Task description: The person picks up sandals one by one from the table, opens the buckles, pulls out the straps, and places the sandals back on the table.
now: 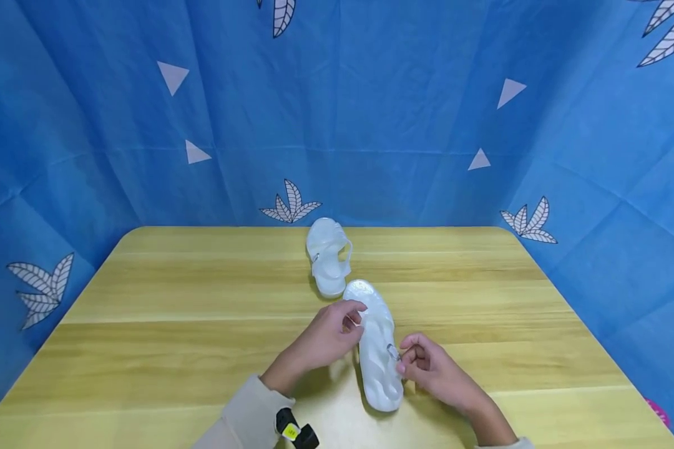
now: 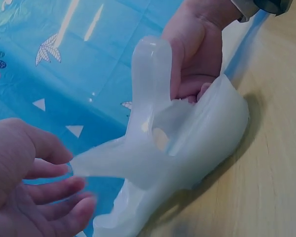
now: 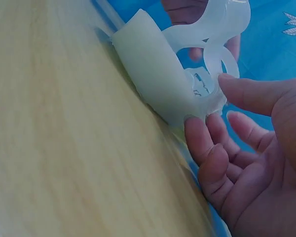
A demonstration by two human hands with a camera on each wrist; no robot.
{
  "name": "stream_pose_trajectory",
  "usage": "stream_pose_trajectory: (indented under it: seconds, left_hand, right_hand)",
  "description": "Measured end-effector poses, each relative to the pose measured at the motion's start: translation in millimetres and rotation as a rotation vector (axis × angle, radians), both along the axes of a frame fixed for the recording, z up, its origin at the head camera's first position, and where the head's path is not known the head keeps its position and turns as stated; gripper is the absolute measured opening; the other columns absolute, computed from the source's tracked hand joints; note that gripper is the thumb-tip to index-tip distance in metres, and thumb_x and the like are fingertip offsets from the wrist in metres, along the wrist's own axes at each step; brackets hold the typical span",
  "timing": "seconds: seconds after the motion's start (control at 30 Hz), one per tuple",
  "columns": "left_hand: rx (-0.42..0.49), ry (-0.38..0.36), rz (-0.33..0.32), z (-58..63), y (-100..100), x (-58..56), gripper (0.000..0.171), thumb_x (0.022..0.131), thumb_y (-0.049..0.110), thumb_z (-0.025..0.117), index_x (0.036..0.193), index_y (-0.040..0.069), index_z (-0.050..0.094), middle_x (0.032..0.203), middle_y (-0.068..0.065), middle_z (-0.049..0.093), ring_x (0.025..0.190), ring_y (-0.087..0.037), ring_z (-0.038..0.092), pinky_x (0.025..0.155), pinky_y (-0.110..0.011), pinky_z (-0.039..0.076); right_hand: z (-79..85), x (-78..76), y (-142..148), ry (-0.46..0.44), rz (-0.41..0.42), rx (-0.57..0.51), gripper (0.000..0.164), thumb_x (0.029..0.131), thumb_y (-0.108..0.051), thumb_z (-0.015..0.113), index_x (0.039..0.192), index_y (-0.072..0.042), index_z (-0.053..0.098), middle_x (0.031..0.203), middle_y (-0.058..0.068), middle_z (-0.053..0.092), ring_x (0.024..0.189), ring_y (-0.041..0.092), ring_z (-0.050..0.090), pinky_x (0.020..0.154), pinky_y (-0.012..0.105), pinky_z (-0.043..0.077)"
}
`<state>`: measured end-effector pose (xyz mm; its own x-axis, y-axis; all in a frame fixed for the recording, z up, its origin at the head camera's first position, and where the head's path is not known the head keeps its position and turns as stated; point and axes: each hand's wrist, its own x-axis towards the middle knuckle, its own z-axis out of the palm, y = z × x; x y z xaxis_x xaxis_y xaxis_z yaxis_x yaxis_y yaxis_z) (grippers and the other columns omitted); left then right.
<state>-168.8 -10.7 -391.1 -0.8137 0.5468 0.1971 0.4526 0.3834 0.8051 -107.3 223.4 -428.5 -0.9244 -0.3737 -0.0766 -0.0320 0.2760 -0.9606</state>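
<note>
A white translucent jelly sandal point(image 1: 377, 324) lies on the table between the two hands, with a small metal buckle point(image 1: 393, 352) at its right side. My left hand point(image 1: 332, 333) reaches over its left edge, and in the left wrist view the thumb and index finger pinch the tip of a strap point(image 2: 101, 163). At the sandal's right side, my right hand point(image 1: 435, 371) holds its edge by the buckle. There, in the right wrist view, the thumb lies against a strap point(image 3: 214, 57) and curled fingers point(image 3: 200, 138) meet the lower rim.
A second white sandal point(image 1: 330, 268) lies farther back, near the toe of the first one. The wood-grain table point(image 1: 202, 293) ends at a blue patterned cloth point(image 1: 393, 125) hanging behind and along both sides. A black band point(image 1: 294, 427) sits round the left wrist.
</note>
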Motion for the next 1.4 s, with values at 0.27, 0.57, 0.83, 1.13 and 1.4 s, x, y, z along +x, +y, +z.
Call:
stream_pose_trajectory:
  seconds: [0.27, 0.57, 0.83, 1.13, 1.4]
  left_hand:
    - [-0.287, 0.318, -0.094, 15.9, 22, 3.1, 0.033, 0.090, 0.019, 0.063, 0.122, 0.012, 0.060, 0.131, -0.001, 0.053, 0.127, -0.018, 0.044, 0.107, -0.049, 0.032]
    - [-0.530, 0.241, -0.269, 10.2, 31, -3.3, 0.028, 0.092, 0.024, 0.061, 0.119, 0.021, 0.065, 0.122, 0.010, 0.062, 0.128, -0.013, 0.044, 0.104, -0.067, 0.019]
    - [-0.484, 0.208, -0.316, 3.5, 29, -7.2, 0.021, 0.091, 0.023, 0.062, 0.110, 0.022, 0.071, 0.107, 0.013, 0.067, 0.105, -0.003, 0.056, 0.104, -0.062, 0.019]
    - [-0.387, 0.184, -0.369, -4.7, 29, -6.8, 0.019, 0.090, 0.017, 0.063, 0.107, 0.013, 0.071, 0.103, 0.004, 0.067, 0.097, -0.004, 0.057, 0.091, -0.023, 0.042]
    - [-0.262, 0.059, -0.391, -11.8, 27, -6.9, 0.019, 0.092, 0.011, 0.060, 0.108, 0.008, 0.070, 0.101, 0.002, 0.065, 0.092, -0.003, 0.057, 0.082, -0.017, 0.047]
  right_hand:
    - [3.1, -4.4, 1, -0.108, -0.032, -0.003, 0.029, 0.090, -0.020, 0.063, 0.100, 0.005, 0.052, 0.082, 0.008, 0.058, 0.071, 0.015, 0.058, 0.058, 0.024, 0.047]
    - [-1.4, -3.2, 0, -0.142, -0.028, -0.007, 0.028, 0.090, -0.022, 0.062, 0.096, 0.004, 0.054, 0.082, 0.007, 0.060, 0.071, 0.014, 0.057, 0.057, 0.021, 0.045]
    - [1.4, -4.3, 3, -0.164, -0.007, -0.058, 0.024, 0.092, -0.021, 0.059, 0.095, 0.002, 0.052, 0.080, 0.006, 0.059, 0.070, 0.013, 0.056, 0.054, 0.020, 0.042]
    - [-1.9, -2.7, 6, -0.164, 0.005, -0.122, 0.024, 0.094, -0.020, 0.057, 0.095, 0.003, 0.051, 0.081, 0.005, 0.056, 0.068, 0.010, 0.055, 0.055, 0.019, 0.042]
    - [-6.2, -1.7, 7, -0.167, -0.023, -0.158, 0.024, 0.093, -0.020, 0.058, 0.094, 0.003, 0.052, 0.081, 0.003, 0.055, 0.067, 0.008, 0.053, 0.054, 0.018, 0.043]
